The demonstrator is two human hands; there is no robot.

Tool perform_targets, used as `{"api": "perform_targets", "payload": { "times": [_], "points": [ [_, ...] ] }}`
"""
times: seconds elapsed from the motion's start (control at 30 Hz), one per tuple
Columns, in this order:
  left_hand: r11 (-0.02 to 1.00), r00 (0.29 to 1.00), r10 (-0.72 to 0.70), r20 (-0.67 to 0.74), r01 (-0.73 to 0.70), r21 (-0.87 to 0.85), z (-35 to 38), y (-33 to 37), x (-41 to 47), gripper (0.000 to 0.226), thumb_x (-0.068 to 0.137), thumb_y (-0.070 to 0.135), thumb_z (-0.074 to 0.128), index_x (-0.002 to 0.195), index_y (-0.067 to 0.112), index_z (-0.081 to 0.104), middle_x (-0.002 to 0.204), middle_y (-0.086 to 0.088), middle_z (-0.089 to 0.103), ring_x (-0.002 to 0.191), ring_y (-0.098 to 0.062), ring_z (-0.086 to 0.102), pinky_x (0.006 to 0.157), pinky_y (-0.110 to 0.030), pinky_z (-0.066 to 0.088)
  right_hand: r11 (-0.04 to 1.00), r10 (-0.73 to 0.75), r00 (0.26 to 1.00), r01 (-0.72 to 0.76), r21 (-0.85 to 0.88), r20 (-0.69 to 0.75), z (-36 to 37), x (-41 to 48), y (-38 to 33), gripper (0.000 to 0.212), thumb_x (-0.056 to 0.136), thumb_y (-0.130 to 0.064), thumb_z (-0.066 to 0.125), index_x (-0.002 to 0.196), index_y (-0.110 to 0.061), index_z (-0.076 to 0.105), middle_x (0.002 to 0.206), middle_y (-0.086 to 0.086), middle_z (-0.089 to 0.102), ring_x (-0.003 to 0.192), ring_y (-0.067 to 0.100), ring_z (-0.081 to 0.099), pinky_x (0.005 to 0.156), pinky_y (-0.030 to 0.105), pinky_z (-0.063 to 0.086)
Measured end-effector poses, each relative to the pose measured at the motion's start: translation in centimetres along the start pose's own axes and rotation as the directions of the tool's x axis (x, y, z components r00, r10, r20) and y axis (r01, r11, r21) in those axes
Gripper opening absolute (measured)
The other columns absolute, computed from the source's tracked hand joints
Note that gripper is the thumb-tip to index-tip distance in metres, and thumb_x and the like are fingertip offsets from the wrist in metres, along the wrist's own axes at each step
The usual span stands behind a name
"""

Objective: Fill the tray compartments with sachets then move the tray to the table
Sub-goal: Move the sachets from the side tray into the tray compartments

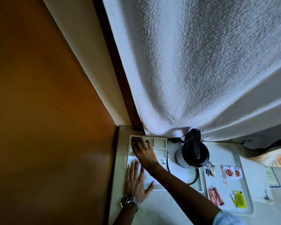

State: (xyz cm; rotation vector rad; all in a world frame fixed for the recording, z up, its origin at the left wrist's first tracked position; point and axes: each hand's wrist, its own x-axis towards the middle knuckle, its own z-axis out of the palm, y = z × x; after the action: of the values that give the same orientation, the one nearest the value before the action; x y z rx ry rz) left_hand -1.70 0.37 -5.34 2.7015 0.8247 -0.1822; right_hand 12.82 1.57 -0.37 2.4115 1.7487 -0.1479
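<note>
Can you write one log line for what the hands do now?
right hand: placing dark sachet in tray corner | left hand: flat, steadying tray

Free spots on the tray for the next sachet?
Compartments between the right hand and kettle look bare. The far-left corner holds a dark sachet under the fingers; the left hand covers the tray's near-left end.

White compartmented plastic tray (160, 141) is holding a dark purple sachet (136, 139); black-lidded kettle (193, 151), red sachet (215, 196), yellow sachet (239, 198) showing.
</note>
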Motion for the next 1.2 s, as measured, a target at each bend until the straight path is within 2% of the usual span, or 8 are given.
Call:
{"api": "perform_targets", "payload": {
  "times": [0.1,0.2,0.47,0.63,0.7,0.8,0.87,1.2],
  "points": [
    [1.0,1.0,-0.005,0.028,0.005,-0.008,-0.1,0.2,0.1,0.085,0.084,0.071,0.028,0.138,0.01,0.051,0.154,-0.018,0.034,0.152,-0.023,-0.01,0.122,-0.04,0.004,0.996,0.057,0.99,-0.065,0.062,0.131,-2.0,0.9,0.0,0.031,0.051,-0.028,0.087,0.081,-0.026,0.078,0.076,-0.005,0.076,0.085,0.012,0.072,0.08,0.036,0.06],
    [1.0,0.999,-0.01,0.046,0.009,0.009,0.0,0.2,-0.1,0.086,0.084,0.071,0.028,0.143,0.011,0.044,0.156,-0.016,0.033,0.152,-0.028,0.004,0.122,-0.044,0.012,0.998,0.035,0.992,-0.04,0.038,0.123,-2.6,3.3,-0.1,0.02,0.082,-0.018,0.07,0.101,-0.021,0.076,0.109,0.0,0.073,0.125,0.027,0.053,0.105,0.05,0.044],
    [1.0,0.999,-0.029,0.042,0.028,0.01,-0.8,-0.3,0.2,0.088,0.085,0.071,0.024,0.145,0.009,0.04,0.157,-0.016,0.03,0.152,-0.022,-0.009,0.121,-0.045,0.012,0.915,0.272,0.942,-0.19,0.356,-0.198,-3.7,1.3,0.3,0.027,0.084,-0.036,0.069,0.107,-0.021,0.07,0.099,0.006,0.07,0.087,0.026,0.068,0.075,0.034,0.057],
    [1.0,0.999,0.01,0.034,-0.011,0.021,-1.3,-0.3,0.2,0.09,0.085,0.071,0.025,0.146,0.006,0.036,0.157,-0.018,0.025,0.151,-0.022,-0.013,0.123,-0.046,0.008,0.836,0.113,0.934,0.095,0.54,-0.339,0.5,-11.8,2.2,0.017,0.098,-0.031,0.055,0.084,-0.022,0.058,0.069,0.001,0.061,0.061,0.022,0.059,0.051,0.03,0.042],
    [0.999,0.996,-0.026,0.084,0.022,0.05,-1.1,-0.1,-0.2,0.096,0.083,0.075,0.014,0.152,0.008,0.02,0.162,-0.014,0.012,0.152,-0.029,0.001,0.123,-0.048,0.008,0.663,0.469,0.862,-0.198,0.722,-0.194,2.4,-17.9,5.0,0.022,0.095,-0.032,0.06,0.077,-0.025,0.05,0.065,-0.004,0.057,0.06,0.017,0.058,0.052,0.025,0.039],
    [0.997,0.993,-0.049,0.103,0.043,0.065,-0.8,0.1,-0.3,0.104,0.077,0.079,-0.002,0.153,0.01,0.007,0.163,-0.011,0.004,0.152,-0.029,-0.001,0.124,-0.045,0.0,0.084,0.929,0.337,-0.601,0.795,0.156,3.6,-21.1,10.9,0.004,0.097,-0.02,0.057,0.095,-0.018,0.059,0.095,0.009,0.066,0.093,0.032,0.062,0.077,0.035,0.046],
    [0.997,0.991,-0.046,0.129,0.037,0.072,-0.8,0.4,-0.2,0.107,0.073,0.081,-0.009,0.153,0.011,-0.001,0.163,-0.01,-0.005,0.152,-0.027,-0.009,0.125,-0.045,-0.003,-0.124,0.918,0.182,-0.712,0.691,0.352,3.5,-20.7,14.7,0.03,0.098,-0.021,0.055,0.119,0.0,0.056,0.124,0.027,0.058,0.119,0.041,0.051,0.099,0.045,0.042],
    [0.997,0.986,-0.046,0.163,0.036,0.064,-1.2,2.3,-0.8,0.114,0.063,0.081,-0.022,0.153,0.013,-0.009,0.163,-0.011,-0.012,0.152,-0.027,-0.013,0.127,-0.047,-0.003,-0.107,0.722,0.326,-0.819,0.564,0.61,2.9,-20.0,16.4,0.038,0.1,-0.016,0.045,0.132,0.005,0.05,0.135,0.025,0.055,0.127,0.037,0.052,0.109,0.041,0.044]
  ]
}}
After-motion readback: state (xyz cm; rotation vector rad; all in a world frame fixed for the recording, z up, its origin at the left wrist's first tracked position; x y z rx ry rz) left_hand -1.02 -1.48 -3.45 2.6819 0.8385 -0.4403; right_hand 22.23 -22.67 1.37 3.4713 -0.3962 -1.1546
